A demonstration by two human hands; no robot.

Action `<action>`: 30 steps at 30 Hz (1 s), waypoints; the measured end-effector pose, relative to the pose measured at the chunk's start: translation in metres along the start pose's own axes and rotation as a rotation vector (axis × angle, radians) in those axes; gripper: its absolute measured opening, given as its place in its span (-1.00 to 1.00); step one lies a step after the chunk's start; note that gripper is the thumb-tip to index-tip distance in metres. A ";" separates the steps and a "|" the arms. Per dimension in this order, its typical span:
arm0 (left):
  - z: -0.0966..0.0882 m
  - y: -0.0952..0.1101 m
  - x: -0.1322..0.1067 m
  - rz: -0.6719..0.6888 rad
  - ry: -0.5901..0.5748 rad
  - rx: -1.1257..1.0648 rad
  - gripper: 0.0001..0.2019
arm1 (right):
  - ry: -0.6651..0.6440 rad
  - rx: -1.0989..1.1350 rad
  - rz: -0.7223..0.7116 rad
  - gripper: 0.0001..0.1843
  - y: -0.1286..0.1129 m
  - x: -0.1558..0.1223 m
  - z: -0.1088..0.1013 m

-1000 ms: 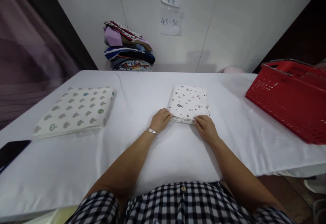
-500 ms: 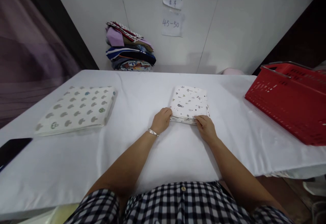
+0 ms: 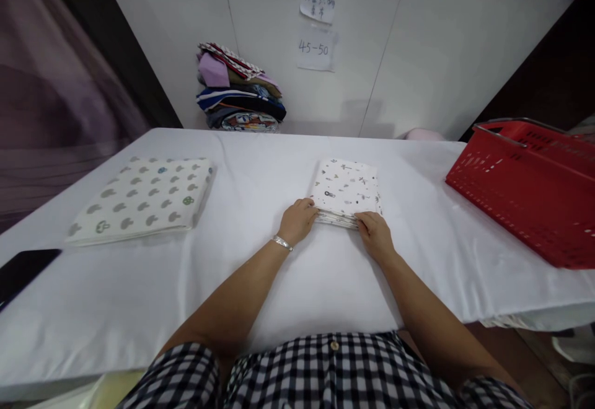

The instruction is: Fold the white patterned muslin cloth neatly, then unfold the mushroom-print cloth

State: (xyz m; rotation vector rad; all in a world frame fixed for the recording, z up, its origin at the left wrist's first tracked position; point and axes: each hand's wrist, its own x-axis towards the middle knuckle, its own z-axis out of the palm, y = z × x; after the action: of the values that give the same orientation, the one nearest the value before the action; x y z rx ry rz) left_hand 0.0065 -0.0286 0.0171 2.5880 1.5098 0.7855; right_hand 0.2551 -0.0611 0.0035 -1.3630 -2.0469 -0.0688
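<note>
A white cloth with small grey and dark prints [image 3: 348, 186] lies folded into a thick, many-layered rectangle on the white-covered table. At its near left corner my left hand [image 3: 298, 220], with a silver bracelet at the wrist, pinches the folded edge. My right hand [image 3: 374, 233] grips the near edge toward the right corner, thumb and fingers closed on the layers. Further left, a second folded cloth with grey mushroom-like prints [image 3: 144, 198] and a few green and blue ones lies flat, apart from both hands.
A red plastic basket [image 3: 525, 192] with a metal handle stands at the table's right side. A pile of folded fabrics [image 3: 242, 90] rises behind the far edge, by the wall. A dark flat object [image 3: 28, 269] lies at the left edge. Paper signs [image 3: 316, 48] hang on the wall.
The view has tilted slightly. My left hand has shifted very slightly to the right along the folded cloth's near edge; my right hand stays in place.
</note>
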 end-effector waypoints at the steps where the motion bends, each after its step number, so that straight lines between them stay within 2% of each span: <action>1: 0.000 0.001 0.001 0.001 -0.002 0.001 -0.80 | 0.001 -0.003 -0.001 -0.74 0.000 0.000 0.000; 7: 0.005 0.004 0.005 0.025 -0.007 0.042 -0.78 | -0.002 -0.021 0.009 -0.73 -0.002 -0.001 0.002; 13: 0.002 0.003 0.004 0.048 0.058 0.012 -0.80 | -0.007 -0.078 -0.003 -0.73 0.004 -0.003 -0.001; 18: 0.004 -0.001 0.002 0.048 -0.011 0.003 -0.80 | -0.007 -0.101 -0.012 -0.73 0.010 -0.009 -0.004; 24: 0.005 0.001 0.001 -0.017 0.005 -0.028 -0.85 | -0.011 -0.122 -0.104 -0.63 0.007 -0.018 -0.006; 30: 0.002 0.005 0.001 -0.118 -0.024 -0.074 -0.86 | -0.132 -0.122 -0.207 -0.57 0.016 -0.012 -0.017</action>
State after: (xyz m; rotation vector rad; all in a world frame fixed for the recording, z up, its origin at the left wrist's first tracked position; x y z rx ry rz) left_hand 0.0116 -0.0295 0.0171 2.4220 1.5790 0.7795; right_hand 0.2802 -0.0701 0.0049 -1.2518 -2.3234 -0.2013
